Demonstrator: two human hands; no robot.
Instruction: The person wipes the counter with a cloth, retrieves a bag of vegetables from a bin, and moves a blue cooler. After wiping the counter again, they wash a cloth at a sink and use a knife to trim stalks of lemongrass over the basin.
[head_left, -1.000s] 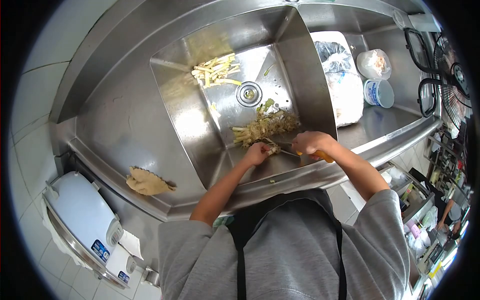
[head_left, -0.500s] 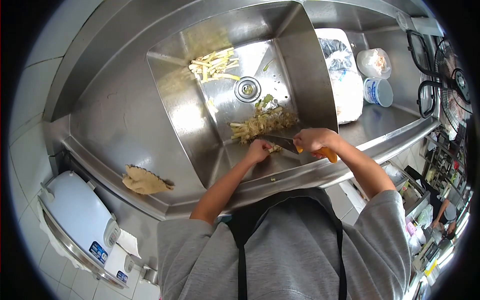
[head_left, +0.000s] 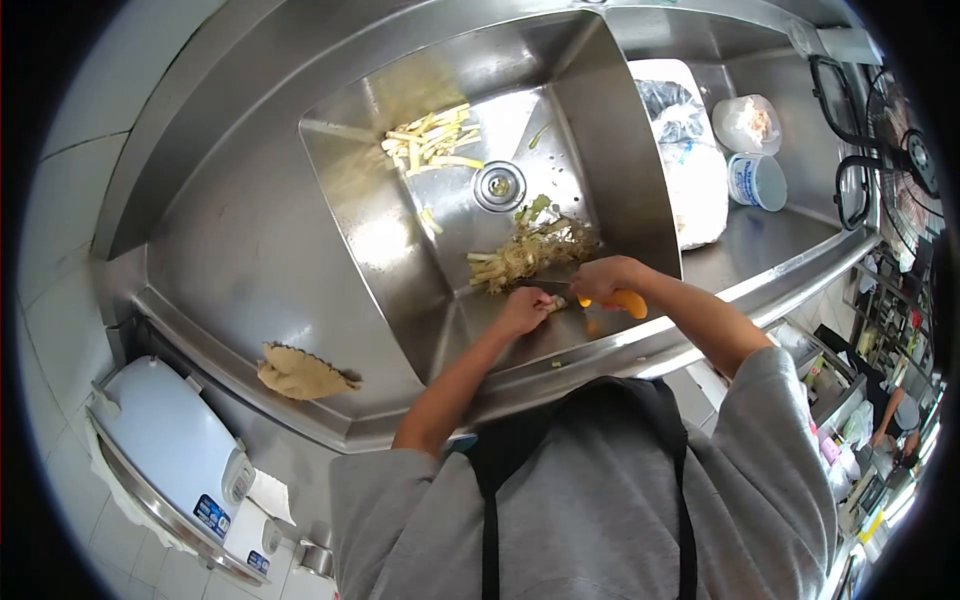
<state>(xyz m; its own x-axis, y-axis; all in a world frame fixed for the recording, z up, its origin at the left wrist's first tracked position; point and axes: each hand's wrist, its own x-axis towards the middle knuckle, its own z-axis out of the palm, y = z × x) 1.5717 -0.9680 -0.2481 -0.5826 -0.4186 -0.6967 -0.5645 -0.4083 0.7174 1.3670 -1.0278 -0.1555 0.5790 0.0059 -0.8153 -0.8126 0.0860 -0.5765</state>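
In the head view my right hand (head_left: 608, 278) grips a knife by its orange handle (head_left: 628, 303). Its dark blade is mostly hidden between my hands. Close to the blade, my left hand (head_left: 525, 311) pinches a small pale stalk piece (head_left: 557, 303) at the near side of the sink basin. Just beyond both hands lies a heap of rooted stalks (head_left: 535, 252), with pale cut ends and tangled roots. Trimmed yellowish stalks (head_left: 432, 138) are piled at the basin's far left, and a green leaf scrap (head_left: 537, 208) rests on the heap.
A drain (head_left: 499, 187) sits mid-basin. To the right are a white tray (head_left: 690, 200) with bagged contents, a plastic tub (head_left: 757, 184) and a bowl (head_left: 748, 125). A fan (head_left: 920, 160) stands far right. Brown cloth-like material (head_left: 303, 372) and scales (head_left: 175, 430) are at left.
My right hand and the knife have moved left, closer to my left hand, and less of the blade shows. The whole view has shifted slightly.
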